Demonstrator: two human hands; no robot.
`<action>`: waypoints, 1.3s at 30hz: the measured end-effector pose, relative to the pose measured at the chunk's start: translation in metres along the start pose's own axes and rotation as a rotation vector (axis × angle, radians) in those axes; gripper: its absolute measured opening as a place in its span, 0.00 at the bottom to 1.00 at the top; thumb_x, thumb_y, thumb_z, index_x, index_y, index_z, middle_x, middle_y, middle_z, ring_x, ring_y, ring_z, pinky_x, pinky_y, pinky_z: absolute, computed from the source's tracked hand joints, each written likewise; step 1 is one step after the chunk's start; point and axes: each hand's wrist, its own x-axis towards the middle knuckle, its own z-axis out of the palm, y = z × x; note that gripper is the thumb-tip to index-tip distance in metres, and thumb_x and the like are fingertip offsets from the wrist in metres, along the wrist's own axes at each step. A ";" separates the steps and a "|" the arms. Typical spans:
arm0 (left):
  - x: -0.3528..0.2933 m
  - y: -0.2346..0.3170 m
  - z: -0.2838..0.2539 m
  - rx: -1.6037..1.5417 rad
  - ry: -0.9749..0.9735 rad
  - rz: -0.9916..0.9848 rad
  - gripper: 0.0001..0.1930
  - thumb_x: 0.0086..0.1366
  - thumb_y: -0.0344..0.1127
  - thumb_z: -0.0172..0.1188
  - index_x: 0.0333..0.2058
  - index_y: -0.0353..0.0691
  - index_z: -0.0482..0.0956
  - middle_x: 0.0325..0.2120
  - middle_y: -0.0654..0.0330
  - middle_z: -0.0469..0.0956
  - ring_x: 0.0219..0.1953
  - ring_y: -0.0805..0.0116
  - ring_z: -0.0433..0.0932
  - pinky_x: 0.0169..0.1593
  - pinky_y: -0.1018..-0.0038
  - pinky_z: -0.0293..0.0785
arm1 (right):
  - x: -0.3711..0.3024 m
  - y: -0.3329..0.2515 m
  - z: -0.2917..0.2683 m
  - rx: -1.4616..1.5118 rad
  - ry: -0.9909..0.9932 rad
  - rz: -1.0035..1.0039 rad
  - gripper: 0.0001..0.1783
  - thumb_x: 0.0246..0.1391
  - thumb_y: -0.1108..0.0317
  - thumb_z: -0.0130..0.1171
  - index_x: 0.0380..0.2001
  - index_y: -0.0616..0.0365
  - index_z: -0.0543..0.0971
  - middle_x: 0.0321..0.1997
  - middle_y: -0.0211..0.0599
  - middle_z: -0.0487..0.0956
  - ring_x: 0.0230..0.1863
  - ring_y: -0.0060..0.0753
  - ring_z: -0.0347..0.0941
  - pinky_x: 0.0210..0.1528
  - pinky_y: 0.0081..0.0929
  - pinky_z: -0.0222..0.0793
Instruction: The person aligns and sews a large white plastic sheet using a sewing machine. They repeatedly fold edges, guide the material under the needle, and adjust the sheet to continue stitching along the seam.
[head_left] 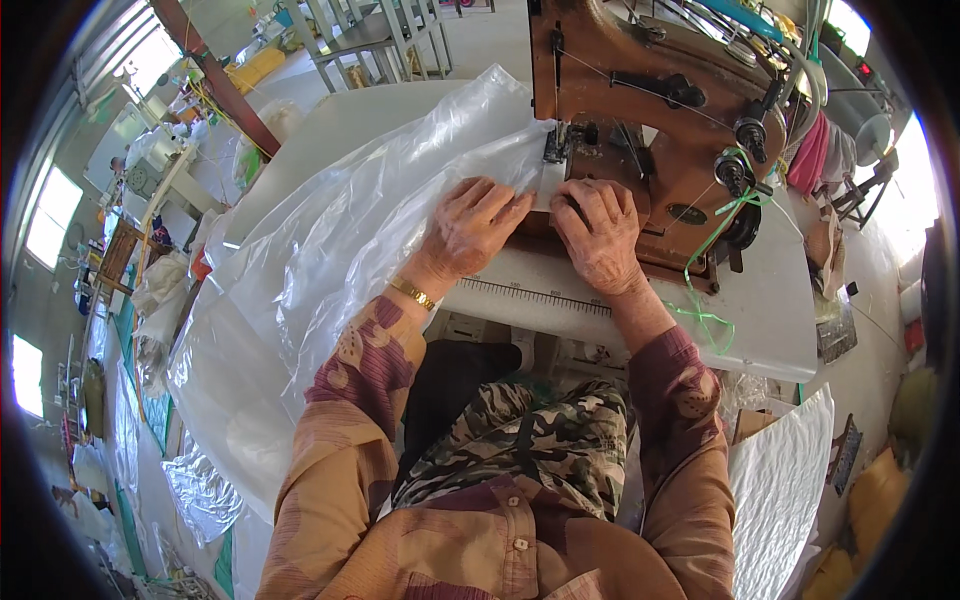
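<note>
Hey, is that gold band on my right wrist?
No, the gold band sits on the wrist of the left hand, while the wrist of the right hand shows no band.

Bright windows (54,217) in grey wall (42,300)

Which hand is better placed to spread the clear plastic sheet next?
Probably the left hand: it rests on the clear plastic sheet, which spreads to that side; the right hand is by the sewing machine.
</note>
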 end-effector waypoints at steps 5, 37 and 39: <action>0.010 -0.006 -0.006 -0.003 -0.026 0.050 0.12 0.55 0.29 0.63 0.39 0.38 0.82 0.27 0.64 0.69 0.29 0.67 0.75 0.33 0.71 0.76 | 0.000 0.001 0.002 0.009 0.026 0.009 0.16 0.44 0.66 0.58 0.39 0.54 0.78 0.47 0.33 0.74 0.48 0.36 0.73 0.52 0.39 0.67; 0.022 -0.024 0.010 -0.010 -0.149 0.034 0.12 0.58 0.28 0.59 0.42 0.34 0.80 0.33 0.61 0.73 0.37 0.65 0.78 0.38 0.71 0.79 | 0.009 -0.007 0.002 -0.157 -0.089 0.197 0.21 0.50 0.58 0.68 0.46 0.52 0.78 0.50 0.30 0.75 0.53 0.37 0.70 0.59 0.44 0.60; 0.026 -0.024 0.019 -0.022 -0.154 0.029 0.12 0.57 0.28 0.59 0.41 0.35 0.80 0.33 0.61 0.73 0.37 0.66 0.78 0.39 0.71 0.79 | 0.006 -0.005 0.002 -0.177 -0.107 0.209 0.22 0.50 0.57 0.68 0.46 0.53 0.78 0.50 0.30 0.75 0.54 0.37 0.70 0.59 0.45 0.60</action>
